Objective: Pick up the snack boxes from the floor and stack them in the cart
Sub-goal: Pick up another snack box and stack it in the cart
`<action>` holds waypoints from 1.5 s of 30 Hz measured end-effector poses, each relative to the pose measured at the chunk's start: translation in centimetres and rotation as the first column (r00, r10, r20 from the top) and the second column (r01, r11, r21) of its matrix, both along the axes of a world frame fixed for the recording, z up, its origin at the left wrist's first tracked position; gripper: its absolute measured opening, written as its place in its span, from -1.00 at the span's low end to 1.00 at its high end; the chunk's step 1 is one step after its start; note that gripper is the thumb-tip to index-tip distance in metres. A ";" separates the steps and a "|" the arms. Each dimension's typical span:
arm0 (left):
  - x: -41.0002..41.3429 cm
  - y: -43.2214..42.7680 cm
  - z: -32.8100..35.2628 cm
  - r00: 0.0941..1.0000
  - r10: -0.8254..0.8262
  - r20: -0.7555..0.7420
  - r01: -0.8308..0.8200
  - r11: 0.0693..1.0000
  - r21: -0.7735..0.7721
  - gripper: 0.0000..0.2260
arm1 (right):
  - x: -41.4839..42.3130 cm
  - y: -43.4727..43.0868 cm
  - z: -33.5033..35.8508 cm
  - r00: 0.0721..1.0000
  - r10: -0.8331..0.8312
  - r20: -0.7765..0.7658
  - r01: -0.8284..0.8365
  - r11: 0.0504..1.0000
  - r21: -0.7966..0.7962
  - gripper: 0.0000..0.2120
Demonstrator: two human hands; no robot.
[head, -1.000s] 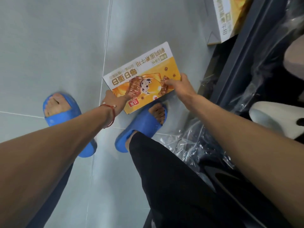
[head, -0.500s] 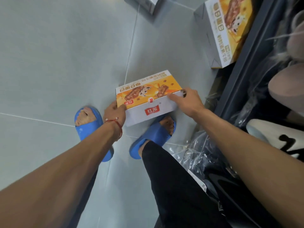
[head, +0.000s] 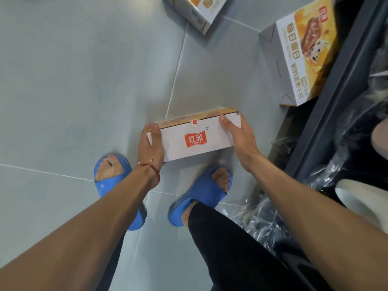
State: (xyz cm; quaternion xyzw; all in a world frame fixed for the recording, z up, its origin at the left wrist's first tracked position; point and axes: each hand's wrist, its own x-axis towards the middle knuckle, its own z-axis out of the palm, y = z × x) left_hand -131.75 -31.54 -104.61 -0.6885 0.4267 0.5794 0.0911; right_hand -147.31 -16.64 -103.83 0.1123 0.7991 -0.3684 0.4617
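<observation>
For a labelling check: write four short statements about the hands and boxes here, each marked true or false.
The left hand and the right hand hold one snack box by its ends. True.
Its white side with a red logo faces the camera. True.
The red string bracelet is on the right wrist. False: the left wrist.
No other box is in view. False: a second snack box lies at the top edge, a third snack box by the dark frame.

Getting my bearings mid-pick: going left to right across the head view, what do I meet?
In order: left blue slipper, left hand, held snack box, right hand, snack box on the floor.
</observation>
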 end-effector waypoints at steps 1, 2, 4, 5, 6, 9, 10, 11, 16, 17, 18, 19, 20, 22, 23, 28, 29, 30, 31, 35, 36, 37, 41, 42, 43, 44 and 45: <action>0.0 -0.3 0.5 1.000 0.003 -0.001 -0.003 1.000 0.012 -0.60 | 0.3 -0.1 0.5 1.000 -0.004 0.005 0.004 1.000 0.000 -0.46; 0.1 -0.6 1.0 1.000 -0.011 0.004 0.011 1.000 0.015 -0.62 | 0.7 -0.3 1.2 1.000 -0.015 0.008 0.015 1.000 0.005 -0.47; 0.6 -1.6 2.6 0.998 -0.063 0.019 0.063 0.998 0.001 -0.62 | 1.4 -1.0 2.8 1.000 -0.022 0.021 0.021 1.000 0.016 -0.44; 0.9 -2.1 3.6 0.997 -0.076 0.023 0.076 0.997 -0.005 -0.61 | 1.7 -1.3 3.8 0.999 -0.014 0.031 0.013 1.000 0.018 -0.45; 1.3 -2.7 4.7 0.996 -0.082 0.020 0.082 0.997 -0.001 -0.62 | 2.0 -1.8 5.3 0.999 -0.005 0.036 0.004 1.000 0.016 -0.48; 2.9 -4.8 9.5 0.996 -0.081 0.032 0.081 0.997 0.000 -0.64 | 3.1 -3.3 9.5 0.999 -0.018 0.046 0.017 1.000 0.011 -0.66; 3.3 -5.4 10.9 0.994 -0.092 0.052 0.093 0.996 -0.003 -0.60 | 3.3 -3.7 10.9 0.997 -0.047 0.058 0.046 0.999 0.005 -0.79; 3.7 -5.9 12.3 0.992 -0.105 0.067 0.106 0.994 -0.009 -0.57 | 3.4 -4.2 12.2 0.993 -0.088 0.075 0.089 0.996 -0.004 -0.87; 6.2 -9.4 22.4 0.993 -0.105 0.046 0.105 0.994 0.014 -0.43 | 5.2 -8.4 21.4 0.980 -0.171 0.101 0.175 0.984 -0.026 -0.63; 6.7 -10.1 24.4 0.993 -0.109 0.033 0.108 0.994 0.016 -0.41 | 5.8 -9.0 23.2 0.984 -0.158 0.088 0.161 0.987 -0.028 -0.61; 7.2 -10.7 26.4 0.994 -0.110 0.021 0.109 0.994 0.021 -0.39 | 6.3 -9.6 25.2 0.986 -0.147 0.071 0.151 0.988 -0.039 -0.60; 7.8 -11.4 28.4 0.995 -0.101 0.012 0.100 0.994 0.033 -0.38 | 6.9 -10.1 27.1 0.990 -0.131 0.056 0.134 0.990 -0.044 -0.59; 8.4 -12.2 30.2 0.996 -0.084 -0.002 0.084 0.996 0.039 -0.42 | 7.4 -10.7 29.0 0.992 -0.123 0.039 0.125 0.991 -0.051 -0.59; 9.7 -13.7 33.5 0.998 -0.061 -0.034 0.062 0.998 0.033 -0.59 | 8.7 -11.5 32.6 0.996 -0.092 0.019 0.093 0.993 -0.067 -0.57; 10.5 -14.4 35.1 0.997 -0.067 -0.040 0.068 0.997 0.026 -0.66 | 9.3 -11.9 34.5 0.997 -0.070 0.009 0.071 0.995 -0.073 -0.57; 14.1 -16.8 43.7 0.983 -0.180 0.028 0.181 0.981 -0.070 -0.60 | 12.8 -13.8 43.4 0.999 -0.036 -0.040 0.030 0.988 -0.153 -0.46; 14.9 -16.9 45.1 0.975 -0.214 0.051 0.219 0.969 -0.115 -0.57 | 13.6 -14.1 44.8 0.999 -0.038 -0.037 0.032 0.985 -0.169 -0.43; 15.5 -17.0 46.6 0.966 -0.246 0.078 0.255 0.953 -0.163 -0.55 | 14.3 -14.4 46.2 0.999 -0.043 -0.024 0.038 0.983 -0.182 -0.41; 16.1 -17.0 48.0 0.958 -0.267 0.105 0.284 0.935 -0.213 -0.54 | 15.1 -14.5 47.3 0.999 -0.040 -0.009 0.037 0.981 -0.190 -0.39; 18.8 -16.2 52.3 0.930 -0.299 0.213 0.356 0.875 -0.329 -0.54 | 17.8 -14.2 50.7 1.000 -0.022 0.004 0.022 0.974 -0.226 -0.46; 19.5 -15.7 53.2 0.933 -0.285 0.221 0.347 0.877 -0.331 -0.54 | 18.4 -14.1 51.5 1.000 -0.010 0.003 0.011 0.972 -0.233 -0.50; 20.3 -15.1 53.9 0.938 -0.276 0.207 0.332 0.887 -0.320 -0.56 | 18.9 -14.1 52.2 1.000 0.007 0.002 -0.006 0.970 -0.241 -0.53; 23.1 -12.6 56.0 0.982 -0.190 0.000 0.181 0.937 -0.299 -0.62 | 20.2 -14.0 54.9 0.998 0.056 0.003 -0.053 0.963 -0.264 -0.45; 23.7 -12.1 56.5 0.989 -0.140 -0.045 0.120 0.948 -0.295 -0.62 | 20.5 -14.1 55.6 0.997 0.075 0.008 -0.070 0.959 -0.276 -0.43; 24.3 -11.5 56.9 0.993 -0.075 -0.087 0.047 0.956 -0.290 -0.62 | 20.7 -14.1 56.1 0.995 0.098 0.013 -0.090 0.953 -0.290 -0.43; 24.8 -10.9 57.5 0.993 -0.003 -0.120 -0.032 0.958 -0.286 -0.62 | 20.9 -14.2 56.6 0.992 0.122 0.015 -0.112 0.946 -0.304 -0.45; 25.4 -10.3 58.2 0.988 0.068 -0.138 -0.105 0.952 -0.287 -0.63 | 21.2 -14.3 57.2 0.989 0.149 0.022 -0.135 0.938 -0.320 -0.48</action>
